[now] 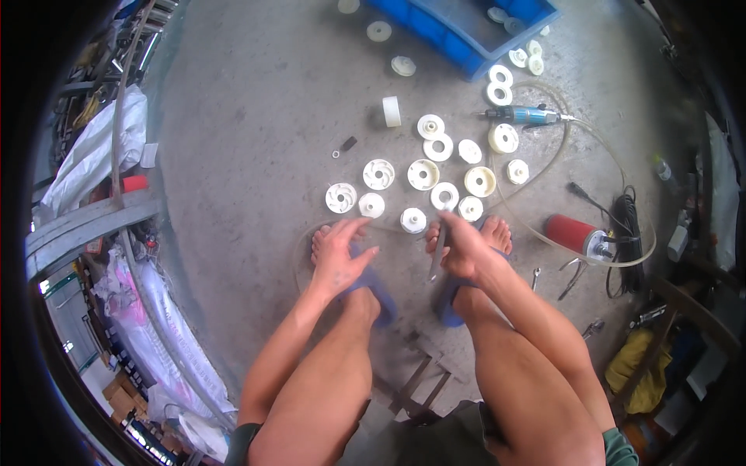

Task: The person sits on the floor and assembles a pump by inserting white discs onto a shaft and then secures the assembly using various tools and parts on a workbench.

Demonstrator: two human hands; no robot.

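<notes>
Right hand [464,250] grips a thin grey metal tool [437,255], fingers clenched; left hand [342,252] hangs loose-fingered just short of a white round plastic disc [371,205].

A workshop; bare concrete floor [256,140], pneumatic tool [522,116], pliers [573,273], scattered white plastic impellers [423,174].

Bare forearms and bare legs; blue flip-flops [378,291] on both feet, toes uncovered. Dark green short sleeves [619,449] show at the lower edge, with dark shorts [435,431] between the thighs.
</notes>
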